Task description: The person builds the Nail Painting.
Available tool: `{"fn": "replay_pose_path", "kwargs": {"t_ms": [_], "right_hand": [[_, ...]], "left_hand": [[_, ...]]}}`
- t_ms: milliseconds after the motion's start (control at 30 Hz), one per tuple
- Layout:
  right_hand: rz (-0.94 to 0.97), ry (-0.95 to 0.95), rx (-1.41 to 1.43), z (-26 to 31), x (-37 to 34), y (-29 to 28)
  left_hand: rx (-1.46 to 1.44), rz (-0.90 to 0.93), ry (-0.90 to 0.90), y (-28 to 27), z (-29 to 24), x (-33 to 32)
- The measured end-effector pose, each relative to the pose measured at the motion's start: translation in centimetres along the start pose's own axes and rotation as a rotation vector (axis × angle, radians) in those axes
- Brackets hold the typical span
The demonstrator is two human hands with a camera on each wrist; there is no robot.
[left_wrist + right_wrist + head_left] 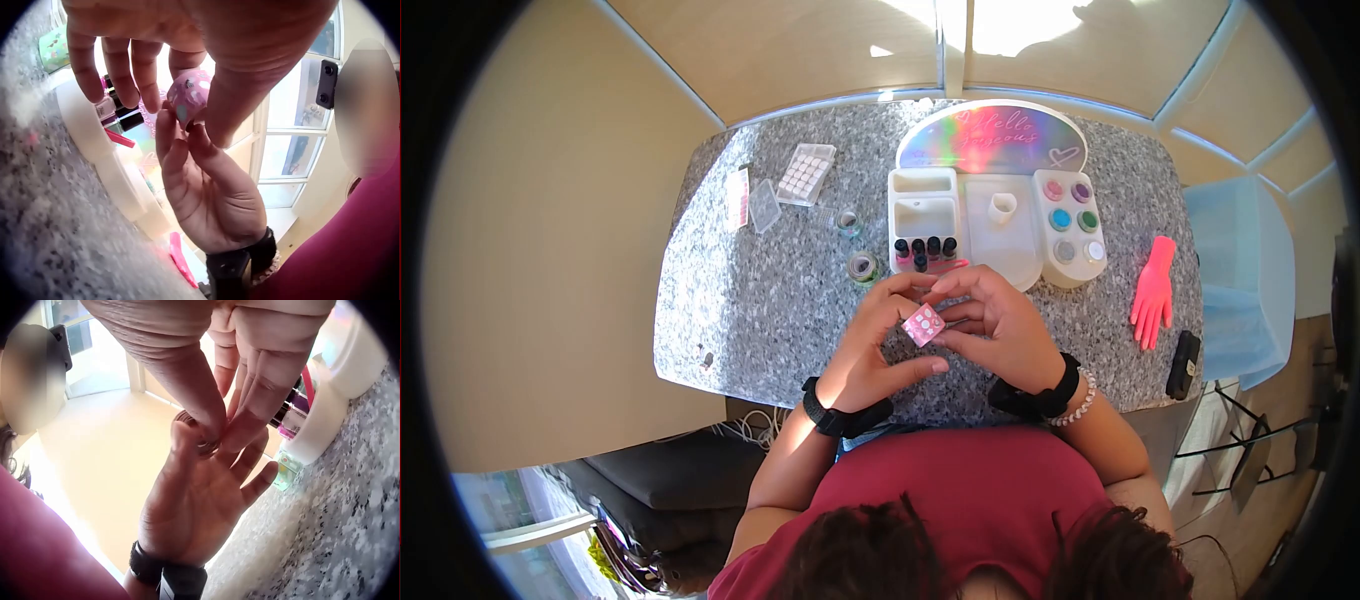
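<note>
A small pink roll of tape (pixel 924 326) with white shapes printed on it sits between both hands, raised near the table's front edge. My left hand (pixel 868 345) holds it from the left, its index finger behind the roll in the left wrist view. My right hand (pixel 1008 328) pinches the roll's right side between thumb and fingertips. Stacked rings show on the roll's side (pixel 206 447) in the right wrist view, partly covered by the fingers. Just beyond the hands stand several small black-capped bottles (pixel 934 246) and a red-pink strip-like tool (pixel 948 266).
A white organizer (pixel 1000 265) with coloured pots stands at the back. Left of it are a green patterned roll (pixel 862 266), another small roll (pixel 847 221), and a clear compartment box (pixel 807 174). A pink model hand (pixel 1152 295) and black case (pixel 1183 366) lie on the right.
</note>
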State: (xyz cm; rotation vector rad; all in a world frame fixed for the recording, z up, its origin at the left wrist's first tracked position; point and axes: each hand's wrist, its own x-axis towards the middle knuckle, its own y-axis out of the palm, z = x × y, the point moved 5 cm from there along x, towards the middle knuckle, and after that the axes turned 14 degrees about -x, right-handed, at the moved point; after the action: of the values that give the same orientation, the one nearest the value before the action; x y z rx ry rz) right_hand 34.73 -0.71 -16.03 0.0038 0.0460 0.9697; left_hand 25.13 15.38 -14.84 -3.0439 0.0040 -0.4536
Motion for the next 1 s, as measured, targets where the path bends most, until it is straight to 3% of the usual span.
{"fn": "replay_pose_path", "kwargs": {"t_ms": [100, 267, 400, 467, 1000], "right_hand": [[0.028, 0.029, -0.053, -0.3, 0.0, 0.1], [-0.042, -0.008, -0.126, 0.3, -0.1, 0.3], [-0.070, -0.054, -0.155, 0.5, -0.1, 0.3], [-0.067, -0.058, -0.142, 0.7, -0.1, 0.2], [-0.051, -0.039, -0.184, 0.6, -0.3, -0.1]], "left_hand": [[0.104, -0.013, 0.011, -0.5, 0.8, -0.4], [-0.220, -0.239, -0.221, -0.6, 1.4, -1.0], [-0.220, -0.256, -0.231, -1.0, 1.3, -1.0], [-0.160, -0.170, -0.187, -1.2, 1.5, -0.9], [0.015, -0.205, -0.159, -1.9, 0.8, -0.8]]}}
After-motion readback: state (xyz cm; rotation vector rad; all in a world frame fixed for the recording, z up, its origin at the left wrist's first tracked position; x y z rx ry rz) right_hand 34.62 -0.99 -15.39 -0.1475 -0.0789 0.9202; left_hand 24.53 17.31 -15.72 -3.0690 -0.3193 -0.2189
